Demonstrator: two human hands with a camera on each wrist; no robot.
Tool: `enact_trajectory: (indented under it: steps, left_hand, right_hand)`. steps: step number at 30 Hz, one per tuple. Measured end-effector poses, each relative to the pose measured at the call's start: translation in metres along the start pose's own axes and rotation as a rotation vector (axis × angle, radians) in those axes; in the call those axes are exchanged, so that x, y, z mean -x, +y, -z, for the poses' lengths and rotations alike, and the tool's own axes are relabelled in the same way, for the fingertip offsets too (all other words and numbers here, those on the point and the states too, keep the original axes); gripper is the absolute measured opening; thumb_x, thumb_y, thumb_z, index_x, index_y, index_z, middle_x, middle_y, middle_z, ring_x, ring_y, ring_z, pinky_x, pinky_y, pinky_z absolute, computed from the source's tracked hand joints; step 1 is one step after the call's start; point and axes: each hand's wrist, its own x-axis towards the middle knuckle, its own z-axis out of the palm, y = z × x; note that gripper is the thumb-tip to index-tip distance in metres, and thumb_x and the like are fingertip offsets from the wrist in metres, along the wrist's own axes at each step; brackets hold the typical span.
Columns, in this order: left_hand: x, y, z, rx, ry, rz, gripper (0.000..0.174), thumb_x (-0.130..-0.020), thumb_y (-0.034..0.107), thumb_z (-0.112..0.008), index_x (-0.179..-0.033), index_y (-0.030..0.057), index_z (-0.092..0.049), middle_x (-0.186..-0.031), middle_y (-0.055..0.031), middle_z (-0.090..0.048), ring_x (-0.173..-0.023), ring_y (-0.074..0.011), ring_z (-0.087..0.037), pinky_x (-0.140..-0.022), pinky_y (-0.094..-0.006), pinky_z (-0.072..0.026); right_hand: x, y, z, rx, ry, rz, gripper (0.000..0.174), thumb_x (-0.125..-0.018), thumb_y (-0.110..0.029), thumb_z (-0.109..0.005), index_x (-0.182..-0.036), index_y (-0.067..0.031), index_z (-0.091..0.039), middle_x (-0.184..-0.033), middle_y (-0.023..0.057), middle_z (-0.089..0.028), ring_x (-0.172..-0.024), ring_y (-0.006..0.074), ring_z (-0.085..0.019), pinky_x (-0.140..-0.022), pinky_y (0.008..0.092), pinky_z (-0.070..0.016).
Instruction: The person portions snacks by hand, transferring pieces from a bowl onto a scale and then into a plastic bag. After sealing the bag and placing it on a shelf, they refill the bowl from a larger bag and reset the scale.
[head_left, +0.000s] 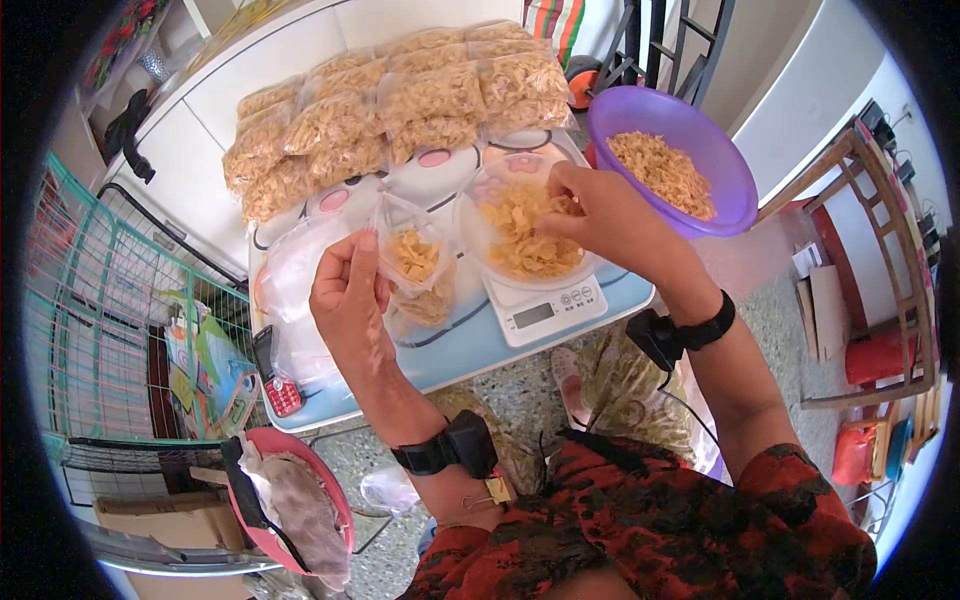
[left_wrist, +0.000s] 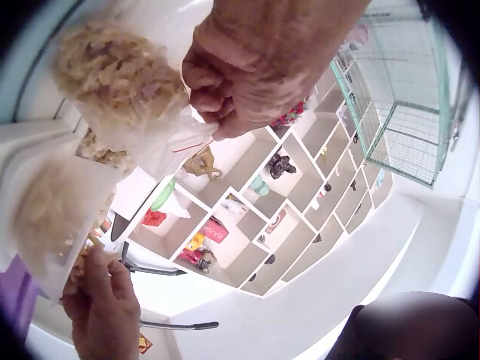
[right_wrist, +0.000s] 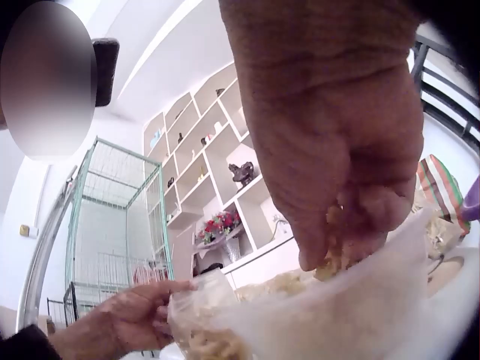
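My left hand (head_left: 350, 290) pinches the rim of a clear plastic bag (head_left: 415, 255) partly filled with yellowish flakes; in the left wrist view the bag (left_wrist: 124, 82) hangs from the fingertips. My right hand (head_left: 610, 215) has its fingers curled round some flakes at the right side of a translucent bowl (head_left: 480, 250). That bowl, heaped with flakes (head_left: 530, 235), rests on a white digital scale (head_left: 550, 312). The right wrist view shows flakes (right_wrist: 334, 259) between the right thumb and fingers, over the bowl's edge.
Filled bags (head_left: 430, 95) are stacked along the table's back. A purple basin (head_left: 735, 190) of flakes stands at the right. Empty-looking plastic bags (head_left: 300, 290) and a red-keyed phone (head_left: 283, 396) lie at the table's left. A wooden chair (head_left: 905, 290) stands farther right.
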Motion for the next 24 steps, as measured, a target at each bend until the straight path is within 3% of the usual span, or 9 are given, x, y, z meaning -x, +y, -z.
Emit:
enact_trajectory:
  steps: [5,8,11,14,17,24]
  left_hand:
    - [0.0,0.001,0.0,0.004,0.016,-0.011,0.018,-0.088,0.018,-0.071,-0.093,0.0014,-0.065,-0.064,0.0044,-0.054,-0.047,-0.001,-0.039,-0.041,-0.0162,-0.0229]
    - [0.002,0.004,-0.003,0.013,0.021,-0.003,0.018,-0.088,0.018,-0.071,-0.093,0.0017,-0.066,-0.064,0.0046,-0.054,-0.047,-0.0008,-0.039,-0.042,-0.016,-0.023]
    - [0.002,0.003,-0.002,0.021,0.02,-0.01,0.017,-0.088,0.018,-0.071,-0.093,0.002,-0.066,-0.065,0.0048,-0.055,-0.047,-0.0007,-0.039,-0.042,-0.0158,-0.0231]
    - [0.001,0.001,-0.002,0.014,0.016,-0.014,0.018,-0.088,0.018,-0.07,-0.094,0.002,-0.065,-0.066,0.0046,-0.055,-0.047,-0.0006,-0.039,-0.042,-0.0157,-0.0231]
    - [0.001,0.0,-0.001,0.011,0.013,-0.017,0.018,-0.089,0.018,-0.07,-0.094,0.0018,-0.065,-0.066,0.0043,-0.055,-0.047,-0.0006,-0.039,-0.042,-0.0159,-0.023]
    - [-0.001,-0.001,0.001,0.008,0.013,-0.028,0.018,-0.09,0.017,-0.069,-0.095,0.0009,-0.065,-0.066,0.0036,-0.055,-0.047,-0.0006,-0.039,-0.041,-0.0162,-0.0231]
  right_hand:
    - [0.001,0.0,0.004,-0.164,0.105,0.066,0.022,-0.086,-0.018,-0.065,-0.094,0.0003,-0.056,-0.07,0.0077,-0.053,-0.065,0.0151,-0.054,-0.058,0.0318,-0.0414]
    - [0.006,-0.015,0.022,-0.429,0.057,-0.131,0.02,-0.089,-0.017,-0.061,-0.097,0.0,-0.057,-0.071,0.0067,-0.055,-0.066,0.0143,-0.054,-0.059,0.0307,-0.0431]
    - [0.006,-0.014,0.021,-0.5,0.052,-0.155,0.02,-0.089,-0.018,-0.06,-0.098,0.0006,-0.058,-0.072,0.0079,-0.056,-0.066,0.0152,-0.055,-0.062,0.0306,-0.0452]
    - [0.004,0.001,0.011,-0.072,0.03,0.013,0.023,-0.089,-0.018,-0.06,-0.1,0.0023,-0.058,-0.077,0.0114,-0.06,-0.069,0.0194,-0.058,-0.066,0.0322,-0.0476]
    - [0.002,0.017,-0.006,0.057,0.053,0.06,0.026,-0.088,-0.019,-0.062,-0.103,0.0023,-0.059,-0.086,0.0144,-0.063,-0.076,0.0248,-0.06,-0.071,0.0345,-0.0483]
    - [0.005,0.001,-0.004,-0.012,0.047,0.043,0.036,-0.084,-0.023,-0.068,-0.111,-0.0009,-0.061,-0.104,0.0163,-0.064,-0.095,0.0315,-0.062,-0.082,0.0375,-0.0482]
